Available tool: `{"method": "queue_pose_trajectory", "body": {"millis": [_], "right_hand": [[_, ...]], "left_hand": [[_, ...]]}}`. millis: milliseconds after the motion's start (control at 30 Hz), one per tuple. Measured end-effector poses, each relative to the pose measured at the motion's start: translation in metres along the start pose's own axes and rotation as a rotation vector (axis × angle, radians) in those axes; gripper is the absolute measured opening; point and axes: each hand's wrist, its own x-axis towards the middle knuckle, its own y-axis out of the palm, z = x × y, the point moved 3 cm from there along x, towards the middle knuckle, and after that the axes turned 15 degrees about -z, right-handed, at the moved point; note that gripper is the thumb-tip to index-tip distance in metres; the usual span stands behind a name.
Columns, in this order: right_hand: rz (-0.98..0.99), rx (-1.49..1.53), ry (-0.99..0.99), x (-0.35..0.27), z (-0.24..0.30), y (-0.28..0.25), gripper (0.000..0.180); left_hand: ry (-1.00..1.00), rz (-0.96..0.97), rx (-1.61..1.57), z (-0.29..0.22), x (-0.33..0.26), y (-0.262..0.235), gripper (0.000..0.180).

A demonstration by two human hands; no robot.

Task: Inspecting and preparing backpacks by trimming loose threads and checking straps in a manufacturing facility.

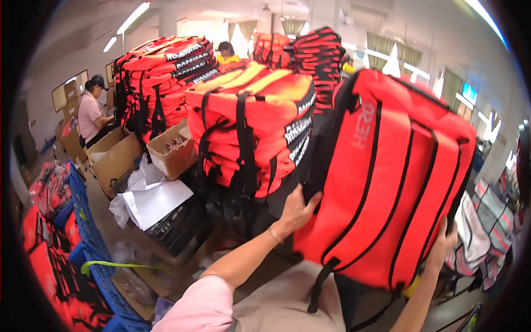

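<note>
A large red-orange backpack point(381, 182) with black zips and black side panels is held up before me, tilted to the right. My left hand point(300, 210) grips its left side, thumb on the front and fingers behind the edge. On the opposite side, low down, my right hand point(442, 243) clasps the edge, its fingers partly hidden. Black straps point(323, 285) dangle from the bag's bottom. Just left of it rises a stack of similar red and black bags point(243, 127), lying flat on one another.
More bag stacks point(160, 83) stand behind. A cardboard box point(172, 152), white paper sheets point(155, 202) and a black crate point(180, 227) lie left of me. A blue crate point(91, 232) borders further bags. A person in pink point(91, 110) works far left; grey bags point(487, 221) are at right.
</note>
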Motion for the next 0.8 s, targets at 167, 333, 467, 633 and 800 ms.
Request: {"method": "queue_pose_trajectory", "body": {"millis": [167, 333, 467, 633, 800], "right_hand": [[0.253, 0.266, 0.263, -0.022, -0.042, -0.031, 0.028], [0.531, -0.101, 0.375, -0.131, -0.126, -0.012, 0.022], [0.655, -0.275, 0.458, -0.177, -0.177, -0.004, 0.035], [0.539, -0.273, 0.261, -0.174, -0.213, 0.001, 0.060], [0.795, 0.171, 0.591, -0.128, -0.124, 0.026, 0.053]], "left_hand": [[-0.392, 0.276, 0.131, 0.008, -0.012, -0.028, 0.090], [-0.551, 0.573, 0.447, 0.092, -0.063, -0.080, 0.078], [-0.938, 0.252, 0.013, 0.123, -0.153, -0.156, 0.067], [-1.523, 0.129, -0.510, 0.062, -0.205, -0.155, 0.072], [-1.108, -0.032, -0.743, 0.013, -0.131, -0.141, 0.069]]}}
